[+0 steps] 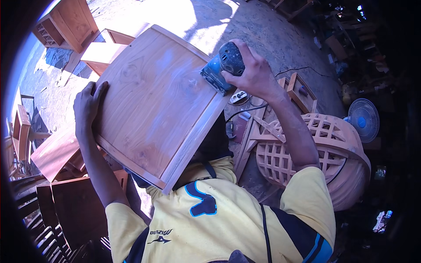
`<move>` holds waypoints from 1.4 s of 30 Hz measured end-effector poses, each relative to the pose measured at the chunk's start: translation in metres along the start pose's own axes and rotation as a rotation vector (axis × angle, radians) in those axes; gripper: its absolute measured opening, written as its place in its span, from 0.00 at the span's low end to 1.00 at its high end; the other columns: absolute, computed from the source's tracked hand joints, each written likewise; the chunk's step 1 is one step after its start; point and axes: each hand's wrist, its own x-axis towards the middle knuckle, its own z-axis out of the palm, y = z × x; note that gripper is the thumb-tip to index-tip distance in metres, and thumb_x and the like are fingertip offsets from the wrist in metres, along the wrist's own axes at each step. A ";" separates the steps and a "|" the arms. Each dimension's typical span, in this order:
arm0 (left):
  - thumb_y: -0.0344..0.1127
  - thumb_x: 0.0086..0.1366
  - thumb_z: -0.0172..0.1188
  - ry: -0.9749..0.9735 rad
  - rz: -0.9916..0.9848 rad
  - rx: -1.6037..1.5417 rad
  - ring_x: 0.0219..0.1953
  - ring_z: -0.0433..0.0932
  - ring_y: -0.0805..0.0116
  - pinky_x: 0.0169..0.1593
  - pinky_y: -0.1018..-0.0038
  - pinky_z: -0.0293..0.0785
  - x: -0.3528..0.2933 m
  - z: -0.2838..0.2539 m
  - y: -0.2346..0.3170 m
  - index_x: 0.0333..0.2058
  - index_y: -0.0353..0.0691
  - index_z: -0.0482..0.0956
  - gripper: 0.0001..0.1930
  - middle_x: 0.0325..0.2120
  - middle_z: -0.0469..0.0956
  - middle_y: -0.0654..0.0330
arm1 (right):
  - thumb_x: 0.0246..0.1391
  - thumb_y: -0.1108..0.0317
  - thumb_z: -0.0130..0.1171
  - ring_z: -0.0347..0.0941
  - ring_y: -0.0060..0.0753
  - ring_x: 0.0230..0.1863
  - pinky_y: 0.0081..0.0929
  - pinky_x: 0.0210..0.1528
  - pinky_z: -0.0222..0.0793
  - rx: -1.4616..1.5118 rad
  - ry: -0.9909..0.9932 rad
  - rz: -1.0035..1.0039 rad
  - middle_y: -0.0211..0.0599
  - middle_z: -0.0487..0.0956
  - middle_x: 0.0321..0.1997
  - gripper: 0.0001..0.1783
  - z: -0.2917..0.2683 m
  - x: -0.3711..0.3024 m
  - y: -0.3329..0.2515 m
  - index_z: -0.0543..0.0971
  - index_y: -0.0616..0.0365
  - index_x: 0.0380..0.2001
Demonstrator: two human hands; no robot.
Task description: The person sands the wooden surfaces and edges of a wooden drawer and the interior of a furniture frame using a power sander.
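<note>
A framed wooden panel, perhaps the side of a small cabinet, lies tilted across my front. Pale dusty streaks mark its surface. At its left edge my left hand rests with the thumb over the rim and fingers along the side, steadying it. My right hand is wrapped round a dark blue electric sander, whose flat base sits on the panel near its right edge. A dark cord runs behind my right forearm. What lies beneath the panel is hidden.
A white power strip lies on the floor beyond the panel. On the right stand a curved latticed wooden piece and a blue fan. Wooden cabinets and a reddish wooden piece are on the left.
</note>
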 end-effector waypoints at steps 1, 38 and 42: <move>0.70 0.72 0.56 -0.017 -0.001 0.000 0.39 0.86 0.46 0.48 0.55 0.79 0.001 -0.002 0.005 0.45 0.38 0.86 0.35 0.38 0.88 0.44 | 0.53 0.53 0.74 0.86 0.62 0.46 0.52 0.51 0.85 -0.032 0.023 -0.008 0.57 0.81 0.48 0.46 -0.001 0.002 0.011 0.63 0.53 0.70; 0.77 0.69 0.53 -0.025 -0.005 -0.011 0.37 0.88 0.50 0.49 0.56 0.81 0.007 0.009 -0.011 0.42 0.39 0.87 0.40 0.34 0.88 0.46 | 0.52 0.53 0.74 0.85 0.65 0.46 0.53 0.52 0.83 0.006 -0.053 0.009 0.60 0.82 0.48 0.44 0.004 -0.011 -0.049 0.67 0.57 0.67; 0.79 0.68 0.54 -0.037 -0.009 -0.034 0.39 0.88 0.51 0.48 0.56 0.81 0.011 0.013 -0.013 0.44 0.40 0.88 0.41 0.36 0.88 0.48 | 0.52 0.51 0.74 0.86 0.63 0.46 0.53 0.51 0.82 -0.030 -0.012 0.041 0.58 0.84 0.46 0.42 0.011 0.005 -0.038 0.69 0.57 0.65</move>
